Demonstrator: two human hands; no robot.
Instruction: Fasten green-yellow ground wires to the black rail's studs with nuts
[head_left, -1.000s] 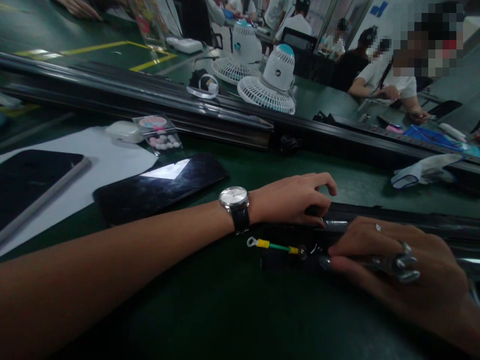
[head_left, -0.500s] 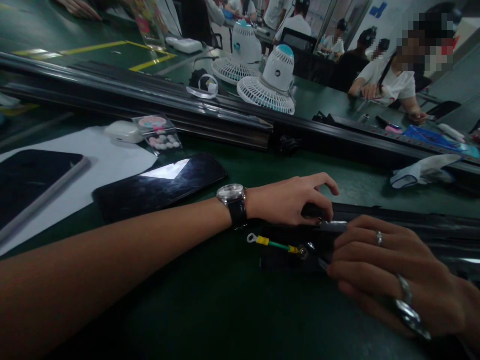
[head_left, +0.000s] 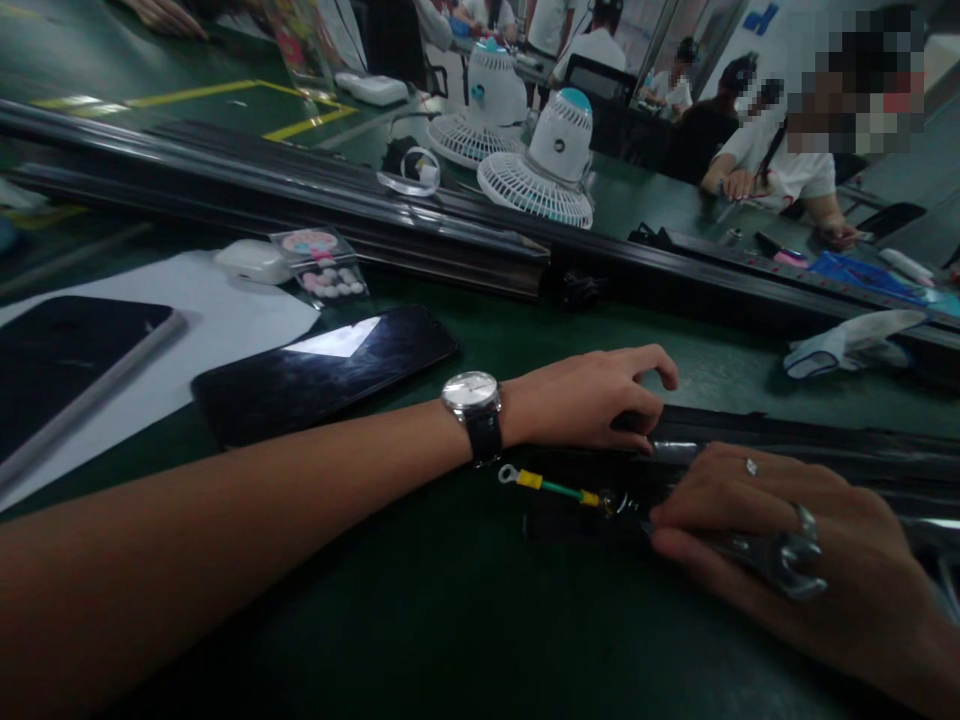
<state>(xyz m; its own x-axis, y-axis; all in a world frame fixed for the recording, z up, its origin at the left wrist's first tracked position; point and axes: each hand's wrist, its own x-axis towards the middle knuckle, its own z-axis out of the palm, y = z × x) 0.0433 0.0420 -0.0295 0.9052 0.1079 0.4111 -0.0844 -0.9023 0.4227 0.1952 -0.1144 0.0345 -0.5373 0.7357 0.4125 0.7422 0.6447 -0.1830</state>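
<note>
The left hand (head_left: 592,400) lies on the end of a long black rail (head_left: 810,450) on the green surface (head_left: 420,620), with its fingers curled over the rail and pressing it down; a watch (head_left: 472,398) sits on that wrist. The right hand (head_left: 780,540) is closed around a shiny metal wrench (head_left: 757,555), and the tip of the wrench points at a small bolt spot on the rail. A short green wire (head_left: 559,489) with yellow ends and a little ring at its tip lies just beside the rail, between the two hands, and its right end meets the rail by the wrench tip. A clear small packet (head_left: 322,262) with pale round bits inside lies further back, next to a white case (head_left: 251,262) on a sheet of white paper (head_left: 225,320). A dark phone (head_left: 326,372) lies near the left arm, and a tablet (head_left: 71,370) lies on the paper at the far left. Two white fans (head_left: 551,160) stand behind a long dark track. A white glove (head_left: 847,340) lies at the right. Another person sits across the surface. Half a second ago the right hand was lower and turned more, with the wrench head down by the wrist; now the hand has swung back up and the wrench lies flatter. The left hand has stayed put.
</note>
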